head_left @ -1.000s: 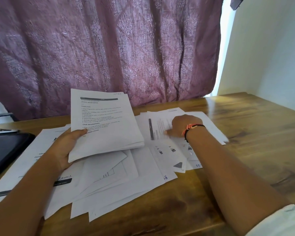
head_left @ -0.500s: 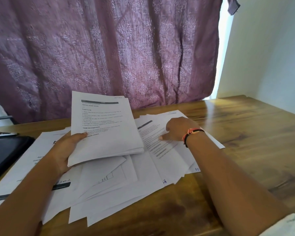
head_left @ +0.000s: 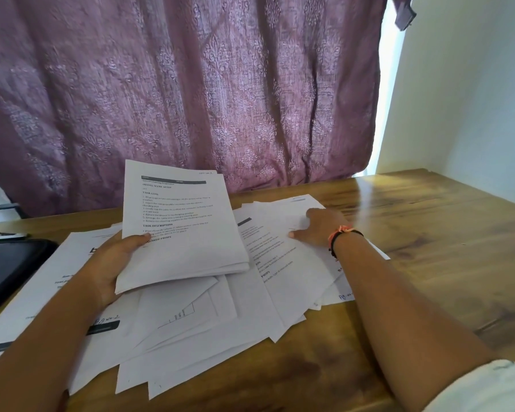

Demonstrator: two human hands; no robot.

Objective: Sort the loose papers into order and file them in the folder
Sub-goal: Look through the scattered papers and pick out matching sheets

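My left hand (head_left: pixel 113 263) grips a stack of printed sheets (head_left: pixel 185 248) by its lower left corner, thumb on top, and holds it tilted above the table. Below it, several loose papers (head_left: pixel 208 352) lie fanned and overlapping on the wood. My right hand (head_left: pixel 321 230), with a black and orange wristband, rests on the sheets at the right of the pile (head_left: pixel 292 272). Its thumb lies flat on the paper and its fingertips are hidden behind the knuckles. A black folder (head_left: pixel 12 263) lies at the left edge, partly under white sheets.
The wooden table (head_left: pixel 434 239) extends to the right and ends at a white wall (head_left: pixel 473 114). A purple patterned curtain (head_left: pixel 191 84) hangs right behind the table. A small dark object (head_left: pixel 3 234) lies beyond the folder.
My right hand slid the sheets under it, turning a page with a dark header bar, then shifted a little to the right. My left hand kept hold of the stack.
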